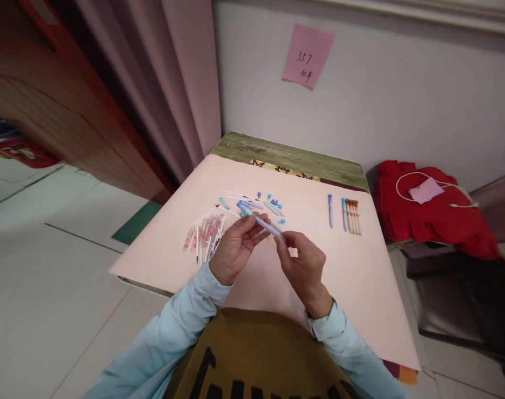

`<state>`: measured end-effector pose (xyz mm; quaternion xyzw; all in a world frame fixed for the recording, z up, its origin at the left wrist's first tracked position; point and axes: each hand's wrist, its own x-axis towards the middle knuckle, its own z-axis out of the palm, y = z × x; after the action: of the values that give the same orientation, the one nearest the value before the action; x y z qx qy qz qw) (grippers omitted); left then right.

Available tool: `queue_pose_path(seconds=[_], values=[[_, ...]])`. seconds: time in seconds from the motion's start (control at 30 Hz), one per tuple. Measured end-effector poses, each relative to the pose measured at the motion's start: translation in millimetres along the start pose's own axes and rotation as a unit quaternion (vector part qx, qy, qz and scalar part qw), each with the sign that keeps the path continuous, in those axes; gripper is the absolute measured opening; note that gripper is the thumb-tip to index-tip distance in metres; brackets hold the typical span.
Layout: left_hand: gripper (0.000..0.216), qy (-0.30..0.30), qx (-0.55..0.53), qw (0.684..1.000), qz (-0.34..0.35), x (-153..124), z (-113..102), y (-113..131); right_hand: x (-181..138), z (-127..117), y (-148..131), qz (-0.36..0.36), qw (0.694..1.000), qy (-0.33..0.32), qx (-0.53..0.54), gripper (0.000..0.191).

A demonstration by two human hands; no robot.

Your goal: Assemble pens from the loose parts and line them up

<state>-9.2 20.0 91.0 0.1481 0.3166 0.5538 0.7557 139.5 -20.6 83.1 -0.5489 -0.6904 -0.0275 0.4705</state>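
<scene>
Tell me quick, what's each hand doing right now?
Left hand: holding the blue pen between thumb and fingers.
Right hand: fingertips pinched at the same pen's near end.

On the bench (294,148), refills (197,246) lie at left, small pieces, probably caps (269,196), towards the middle back, pens (345,215) at right, with the wall (252,83) behind

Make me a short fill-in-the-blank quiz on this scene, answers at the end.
1. The left hand and right hand both touch one bluish ____.
2. The pink note on the wall shows the number ____.
3. The cloth beside the table is ____.
4. The brown-capped pens lie to the ____ of both hands.

Missing words: pen; 357; red; right.
</scene>
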Motion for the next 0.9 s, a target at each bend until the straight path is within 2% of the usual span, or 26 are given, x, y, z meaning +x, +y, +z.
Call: queue_pose_path(seconds=[0.1,0.23,0.33,0.43,0.57,0.63,0.77,0.83,0.9], values=[[0.011,-0.018,0.007,1.000,-0.004,-3,4,-2,-2,-2,-3,0.040,0.999,-0.022,-0.005,0.023],[0.012,-0.007,-0.002,1.000,0.006,-2,6,-9,-4,-3,-2,0.134,0.985,-0.100,0.037,0.041],[0.013,0.013,-0.001,0.999,0.029,2,4,-13,-4,-2,0,0.155,0.979,-0.117,0.067,0.032],[0.013,0.025,0.002,0.999,0.042,4,3,-14,-3,-1,-1,0.150,0.982,-0.082,0.085,0.031],[0.012,0.026,0.003,0.999,0.037,3,5,-11,-2,1,-4,0.144,0.983,-0.056,0.101,0.018],[0.012,0.016,0.006,0.999,0.027,1,7,-10,-1,2,-4,0.167,0.977,-0.069,0.111,0.025],[0.013,0.016,0.009,1.000,0.021,1,5,-11,-2,5,0,0.233,0.951,-0.148,0.138,0.046],[0.014,0.022,0.012,0.999,0.026,2,2,-11,-3,6,2,0.225,0.954,-0.160,0.117,0.042],[0.015,0.024,0.023,0.999,0.028,3,-2,-13,-3,7,2,0.192,0.968,-0.138,0.080,0.033]])
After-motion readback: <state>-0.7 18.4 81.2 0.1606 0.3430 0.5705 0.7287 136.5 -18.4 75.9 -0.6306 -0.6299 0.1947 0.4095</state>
